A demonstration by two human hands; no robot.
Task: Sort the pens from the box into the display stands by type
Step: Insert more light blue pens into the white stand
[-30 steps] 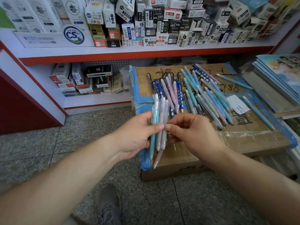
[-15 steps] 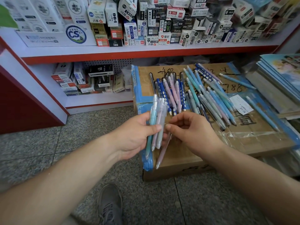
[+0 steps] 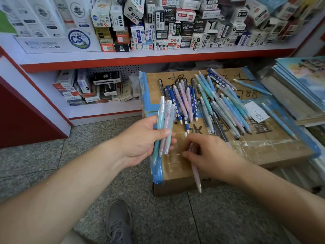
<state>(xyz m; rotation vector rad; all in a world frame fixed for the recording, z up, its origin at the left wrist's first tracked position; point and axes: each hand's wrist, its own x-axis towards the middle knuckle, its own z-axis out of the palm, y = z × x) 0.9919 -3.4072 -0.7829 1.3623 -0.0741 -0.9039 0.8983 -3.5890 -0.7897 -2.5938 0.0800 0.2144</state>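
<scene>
Pen [image 3: 195,170] (pale pink) in right hand [image 3: 211,155] points white end toward viewer.

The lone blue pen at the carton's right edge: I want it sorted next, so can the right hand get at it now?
Probably not at once: the right hand holds a pink pen. The blue pen lies apart from the heap, nothing over it.

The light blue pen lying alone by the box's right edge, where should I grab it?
Probably mid-barrel, pinched from straight above with the fingers across its length. The light blue pen lies flat on the cardboard box, apart from the pile, with bare surface on either side.
</scene>
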